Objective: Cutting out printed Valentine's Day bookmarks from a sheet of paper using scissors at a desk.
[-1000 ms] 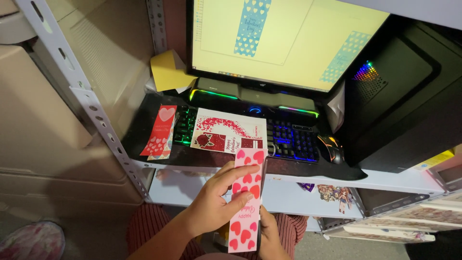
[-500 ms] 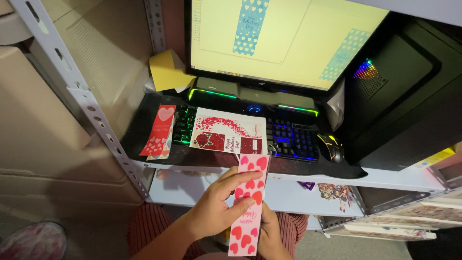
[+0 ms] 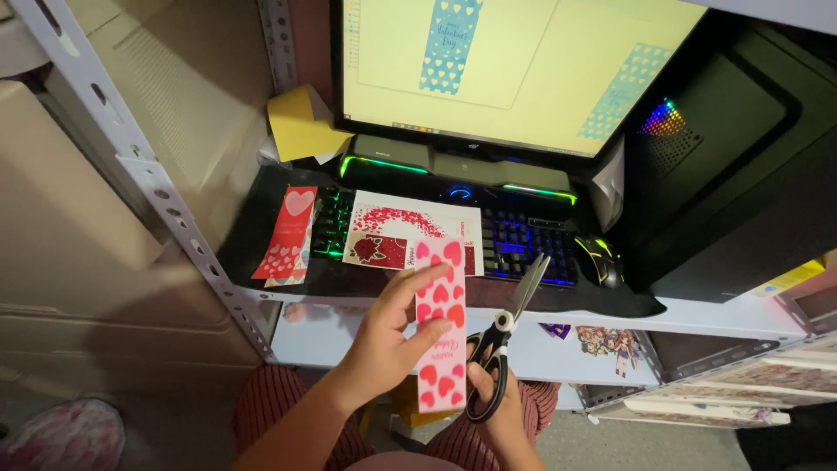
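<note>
My left hand (image 3: pixel 384 336) holds a long pink paper strip with red hearts (image 3: pixel 440 296) upright in front of me, fingers spread along its left edge. My right hand (image 3: pixel 493 397) is below and to the right of the strip, gripping black-and-white scissors (image 3: pixel 504 336) whose blades point up and to the right, just beside the strip's right edge. The blades look nearly closed. A white sheet with red heart prints (image 3: pixel 410 235) lies on the keyboard (image 3: pixel 523 249) behind the strip.
A red heart bookmark strip (image 3: pixel 288 235) lies left of the keyboard on the black mat. A monitor (image 3: pixel 514 70), mouse (image 3: pixel 597 260) and dark computer case (image 3: pixel 732 174) fill the shelf. A metal shelf upright (image 3: pixel 166 209) stands at left. Stickers (image 3: pixel 606 338) mark the shelf edge.
The scissors have come into view in my right hand, raised beside the strip. The pink strip has shifted slightly up and left in my left hand.
</note>
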